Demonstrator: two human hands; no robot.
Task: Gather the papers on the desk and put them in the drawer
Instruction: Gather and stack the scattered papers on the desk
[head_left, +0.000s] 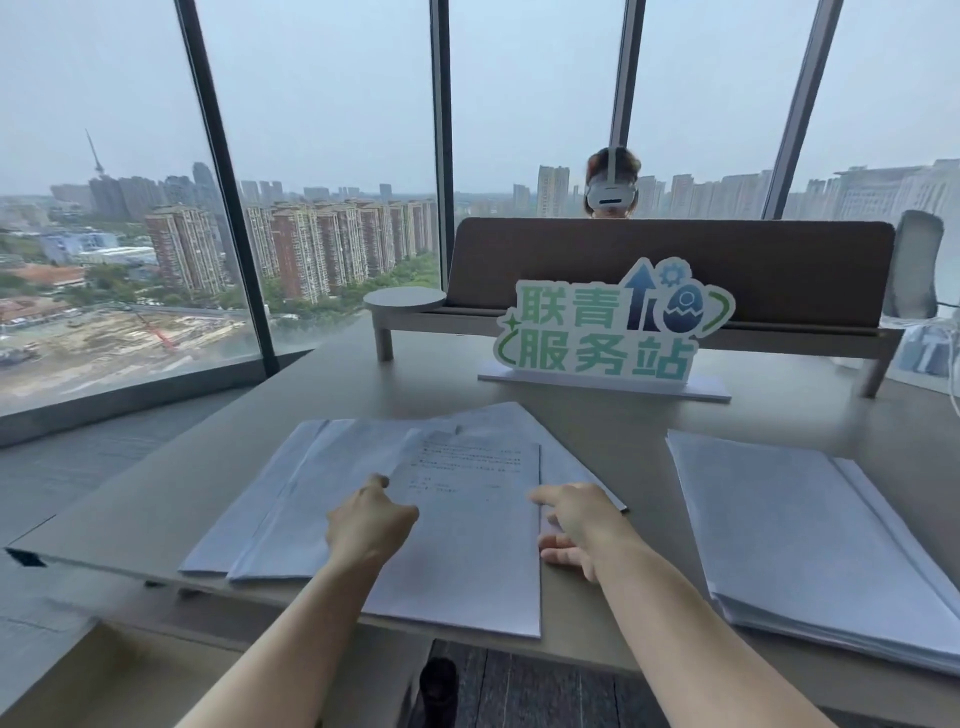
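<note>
1. Both hands rest at the middle of the frame on a loose fan of papers (363, 483) spread over the bench (623, 415). The left hand (371, 519) lies on the sheets with its fingers (378, 480) curled under, one poking forward; I judge it is steadying the pile.
2. The right hand (582, 519) sits at the right edge of the top printed sheet (478, 519), fingers (545, 496) loosely spread, forefinger pointing left, likely ready to square that edge. Neither hand pinches anything.
3. A second, tidier stack (810, 540) lies apart at the right of the frame, so gathering looks barely begun.
4. An open drawer (104, 670) seems to show at lower left, beneath the bench edge, but I cannot tell for sure.
5. A standing sign (608, 322) at centre right reads 联青服务站 in green, with an arrow, a gear and an egg emblem.
6. The sheet's printed lines are too small to read.
</note>
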